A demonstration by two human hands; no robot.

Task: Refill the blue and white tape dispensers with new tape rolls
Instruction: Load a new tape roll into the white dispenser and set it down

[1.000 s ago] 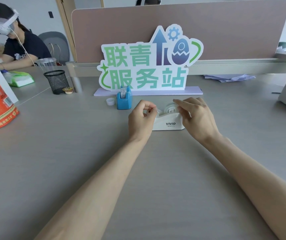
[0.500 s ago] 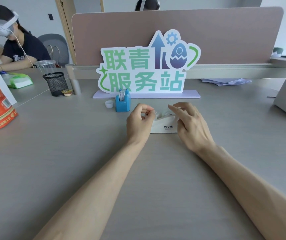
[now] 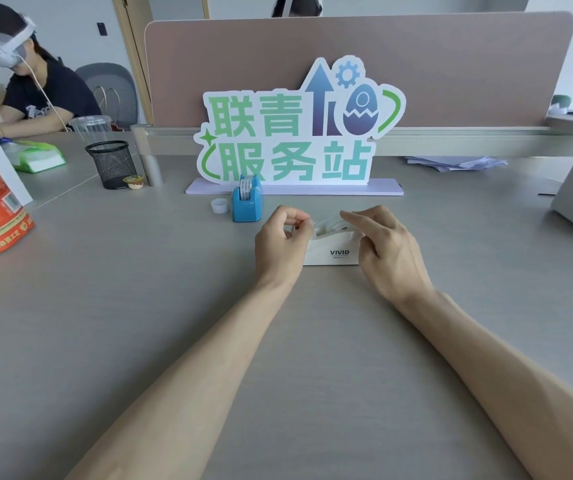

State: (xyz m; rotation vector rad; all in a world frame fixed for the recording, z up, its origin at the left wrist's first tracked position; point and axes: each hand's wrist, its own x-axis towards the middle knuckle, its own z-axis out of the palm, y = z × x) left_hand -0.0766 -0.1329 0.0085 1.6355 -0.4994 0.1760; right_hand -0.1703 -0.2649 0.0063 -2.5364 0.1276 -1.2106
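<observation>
Since the frame a second ago, little displacement is noted: the white dispenser (image 3: 332, 247) has stayed at frame centre on the table (image 3: 139, 323), and both hands have stayed closed in on it. The right hand (image 3: 387, 249) is seen to have lowered slightly, its fingers (image 3: 354, 216) now curled over the top right of the dispenser body. The left hand (image 3: 283, 242) remains pinched, thumb against forefinger, at the dispenser's left end; a thin clear strip appears to be held there, but whether tape is actually gripped cannot be told. The right hand is partly open and rests against the dispenser; a firm hold is not confirmed.

Judgement: the tape end is being drawn toward the cutter, so the white unit is probably near completion.

The blue dispenser (image 3: 247, 202) stands above and left of centre, a tape roll (image 3: 245, 186) already seated in it, with a small white core (image 3: 219, 205) just beside it on its left. Both are unchanged in position against the earlier frames.
</observation>
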